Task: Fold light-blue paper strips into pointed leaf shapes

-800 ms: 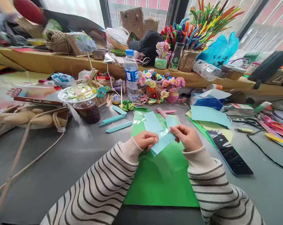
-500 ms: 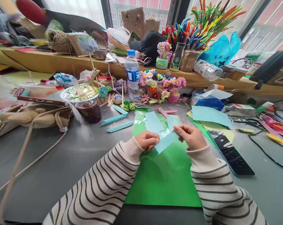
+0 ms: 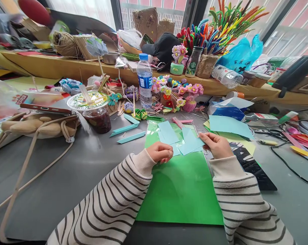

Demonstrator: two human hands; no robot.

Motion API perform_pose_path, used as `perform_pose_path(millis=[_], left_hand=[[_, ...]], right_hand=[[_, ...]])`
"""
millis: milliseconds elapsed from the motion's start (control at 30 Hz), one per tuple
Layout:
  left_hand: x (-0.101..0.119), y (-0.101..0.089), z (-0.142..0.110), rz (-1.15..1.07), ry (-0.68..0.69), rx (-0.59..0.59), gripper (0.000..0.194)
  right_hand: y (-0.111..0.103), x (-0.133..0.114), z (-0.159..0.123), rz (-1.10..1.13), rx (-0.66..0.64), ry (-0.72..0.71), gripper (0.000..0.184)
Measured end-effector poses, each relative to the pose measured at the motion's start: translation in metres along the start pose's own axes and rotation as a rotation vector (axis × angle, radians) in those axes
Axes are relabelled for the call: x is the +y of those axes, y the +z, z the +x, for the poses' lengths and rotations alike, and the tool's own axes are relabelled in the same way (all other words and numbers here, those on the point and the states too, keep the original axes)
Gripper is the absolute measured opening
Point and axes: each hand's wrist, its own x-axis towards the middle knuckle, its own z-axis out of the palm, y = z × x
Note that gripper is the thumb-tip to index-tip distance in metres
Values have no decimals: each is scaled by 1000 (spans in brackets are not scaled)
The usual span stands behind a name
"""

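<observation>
Between the thumb and fingers of my right hand (image 3: 215, 144) is a light blue paper strip (image 3: 191, 145), pinched at its right end. My left hand (image 3: 161, 152) is closed with its fingers curled, just left of the strip and apart from it, and nothing shows in it. Both hands are over a green sheet (image 3: 182, 194) under a clear, shiny cover. Other light blue paper pieces (image 3: 168, 132) lie at its far end. Folded blue paper strips (image 3: 131, 137) rest on the table to the left.
A lidded cup of dark drink (image 3: 99, 120) stands left, near a phone (image 3: 46, 108) on a beige bag. A water bottle (image 3: 144, 85) and crocheted flowers (image 3: 179, 89) are behind. At right lie a dark phone (image 3: 256, 170), a larger blue paper (image 3: 229, 126) and scissors (image 3: 270, 132).
My right hand has moved right with the blue paper strip, drawing it out of my left hand. The left hand has stayed almost in place, its fingers curled.
</observation>
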Motion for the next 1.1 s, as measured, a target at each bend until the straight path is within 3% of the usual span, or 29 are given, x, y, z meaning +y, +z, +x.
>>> perform_pose_path(millis=[133, 233, 300, 500, 600, 700, 833, 1100], left_hand=[[-1, -5, 2, -27, 77, 75, 25], [-2, -6, 4, -51, 153, 191, 28], [-2, -3, 4, -10, 111, 233, 22], [-7, 9, 4, 221, 98, 235, 22], [-8, 7, 5, 393, 205, 357, 20], [-10, 5, 5, 707, 370, 490, 17], [-11, 6, 4, 925, 470, 492, 19], [-12, 0, 4, 1010, 479, 487, 19]], right_hand=[[-1, -2, -2, 8, 25, -49, 25], [8, -6, -8, -24, -51, -90, 23], [16, -7, -12, -36, -104, -157, 22], [29, -6, -18, -126, -111, -315, 22], [27, -5, -18, -208, -131, -429, 17], [28, -4, -17, -380, -138, -658, 12], [34, -2, -17, -571, -138, -867, 14], [22, -2, -13, -631, -119, -846, 14]])
